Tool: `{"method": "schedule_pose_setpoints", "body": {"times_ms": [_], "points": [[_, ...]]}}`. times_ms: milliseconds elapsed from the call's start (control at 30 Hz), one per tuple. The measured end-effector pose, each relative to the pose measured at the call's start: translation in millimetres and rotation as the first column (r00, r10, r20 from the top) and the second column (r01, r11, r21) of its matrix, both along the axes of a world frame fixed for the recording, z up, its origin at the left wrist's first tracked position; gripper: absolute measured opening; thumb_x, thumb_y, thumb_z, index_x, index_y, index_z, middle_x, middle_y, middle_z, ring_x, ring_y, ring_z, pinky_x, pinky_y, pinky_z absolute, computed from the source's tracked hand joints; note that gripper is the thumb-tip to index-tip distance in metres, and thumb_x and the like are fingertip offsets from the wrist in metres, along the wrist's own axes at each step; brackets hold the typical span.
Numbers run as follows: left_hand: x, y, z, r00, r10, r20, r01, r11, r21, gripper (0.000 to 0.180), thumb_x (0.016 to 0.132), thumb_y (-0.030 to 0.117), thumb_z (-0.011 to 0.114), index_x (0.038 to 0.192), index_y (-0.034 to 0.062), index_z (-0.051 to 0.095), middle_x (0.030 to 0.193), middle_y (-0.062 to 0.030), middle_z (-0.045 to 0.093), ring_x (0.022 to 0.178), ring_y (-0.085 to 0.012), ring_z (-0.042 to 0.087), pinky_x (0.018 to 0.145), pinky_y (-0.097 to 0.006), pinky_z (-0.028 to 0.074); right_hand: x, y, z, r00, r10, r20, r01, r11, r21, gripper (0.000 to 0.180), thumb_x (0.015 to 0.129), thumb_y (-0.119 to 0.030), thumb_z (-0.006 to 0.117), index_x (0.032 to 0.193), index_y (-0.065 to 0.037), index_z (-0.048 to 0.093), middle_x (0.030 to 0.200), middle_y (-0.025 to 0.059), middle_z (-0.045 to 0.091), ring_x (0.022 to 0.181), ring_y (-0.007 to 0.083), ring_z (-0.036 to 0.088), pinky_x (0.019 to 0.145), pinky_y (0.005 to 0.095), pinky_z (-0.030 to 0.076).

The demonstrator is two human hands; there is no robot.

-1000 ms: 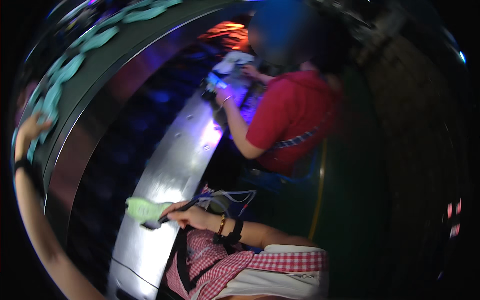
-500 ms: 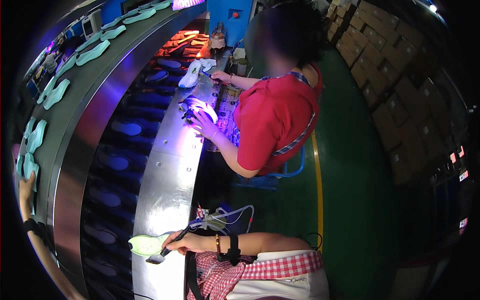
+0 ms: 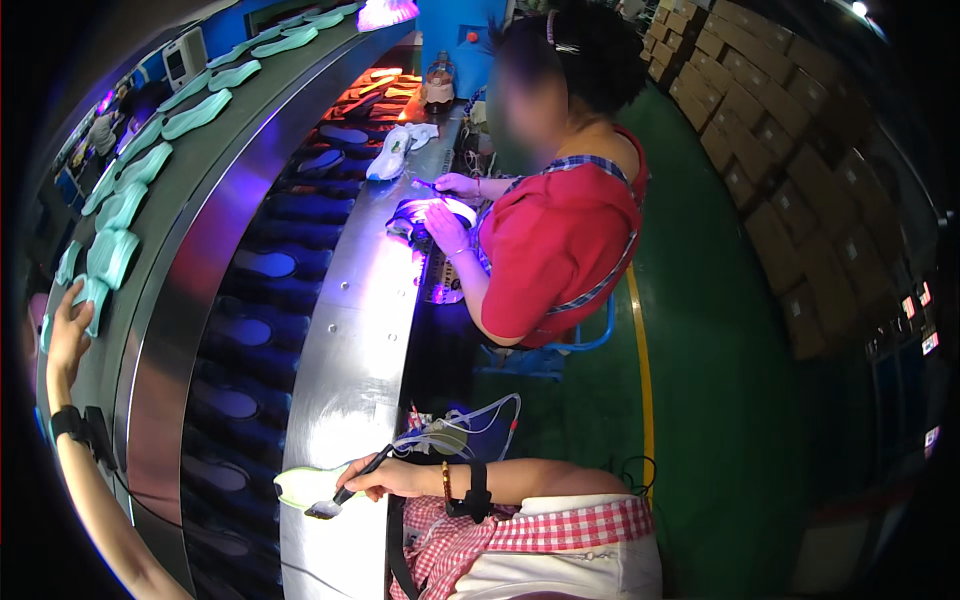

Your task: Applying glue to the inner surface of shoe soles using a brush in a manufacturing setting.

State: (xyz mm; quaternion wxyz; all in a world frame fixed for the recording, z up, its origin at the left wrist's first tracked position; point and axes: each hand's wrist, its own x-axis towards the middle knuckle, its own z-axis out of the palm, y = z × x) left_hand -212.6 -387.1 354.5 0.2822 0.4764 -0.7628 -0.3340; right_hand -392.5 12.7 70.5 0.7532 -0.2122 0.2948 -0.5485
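Note:
At the far left, my left hand (image 3: pixel 70 335) grips the near end of a mint-green shoe sole (image 3: pixel 93 292) on the dark conveyor belt (image 3: pixel 190 140). Its fingertips lie over the sole, and part of the grip is hidden. My right hand (image 3: pixel 368 478) pinches the dark handle of a brush (image 3: pixel 325 509). The bristles point down beside a pale yellow-green shoe sole (image 3: pixel 300 487), which lies on the steel ledge (image 3: pixel 345 370) under bright light. Right-hand fingers are close to that sole's right end; whether they touch it I cannot tell.
More mint-green soles (image 3: pixel 197 114) ride the belt. Between belt and ledge runs a dark rack holding soles (image 3: pixel 240 330). Ahead, a co-worker in red (image 3: pixel 560 240) brushes a shoe (image 3: pixel 420 215); a white shoe (image 3: pixel 390 152) lies beyond. Thin tubes (image 3: pixel 470 420) loop near my right forearm. Cartons (image 3: pixel 780 140) line the right.
My left hand has moved forward along the belt, and the soles ahead of it sit closer together. The co-worker's brush has come back to the nearer shoe. My right hand keeps the brush low.

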Motion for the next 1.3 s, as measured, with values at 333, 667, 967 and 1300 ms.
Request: {"method": "schedule_pose_setpoints", "body": {"times_ms": [333, 667, 967, 1300], "points": [[69, 155, -11, 0.840, 0.190, 0.508, 0.180, 0.787, -0.590, 0.020, 0.083, 0.014, 0.053, 0.090, -0.0025, 0.045, 0.091, -0.0142, 0.052, 0.085, -0.0236, 0.049, 0.078, -0.031, 0.038, 4, -1, 3, 0.982, -0.094, -0.162, 0.094, 0.996, -0.009, 0.026, 0.075, -0.004, 0.062, 0.101, -0.001, 0.058, 0.089, 0.0044, 0.062, 0.074, 0.0056, 0.055, 0.062, 0.0174, 0.044], [93, 341, -132, 0.434, 0.425, -0.794, 0.177, 0.824, 0.538, 0.045, 0.072, 0.007, 0.054, 0.114, -0.0042, 0.042, 0.101, -0.0131, 0.054, 0.088, -0.0208, 0.057, 0.077, -0.033, 0.049, 21, -7, 10, 0.945, -0.194, -0.264, 0.175, 0.980, -0.096, 0.022, 0.075, -0.007, 0.062, 0.097, -0.003, 0.060, 0.085, 0.0026, 0.061, 0.071, 0.0065, 0.052, 0.062, 0.0183, 0.039], [104, 480, -235, 0.284, 0.367, -0.886, 0.745, 0.497, 0.445, 0.081, 0.074, 0.063, 0.039, 0.129, 0.0043, 0.030, 0.111, -0.0198, 0.052, 0.093, -0.0368, 0.055, 0.081, -0.053, 0.041, 42, -12, 19, 0.965, -0.208, -0.162, 0.203, 0.978, -0.049, 0.020, 0.074, -0.004, 0.063, 0.093, 0.000, 0.059, 0.082, 0.0077, 0.061, 0.069, 0.0109, 0.057, 0.060, 0.0203, 0.046], [112, 440, -267, -0.279, 0.452, -0.847, 0.488, 0.827, 0.281, 0.074, 0.078, 0.065, 0.032, 0.128, 0.0108, 0.033, 0.125, -0.0113, 0.042, 0.112, -0.0312, 0.041, 0.096, -0.045, 0.030, 76, -9, 38, 0.962, 0.179, -0.206, -0.242, 0.908, -0.342, 0.023, 0.072, 0.002, 0.058, 0.095, 0.005, 0.058, 0.096, 0.0155, 0.060, 0.090, 0.0192, 0.058, 0.087, 0.0302, 0.042]]}}
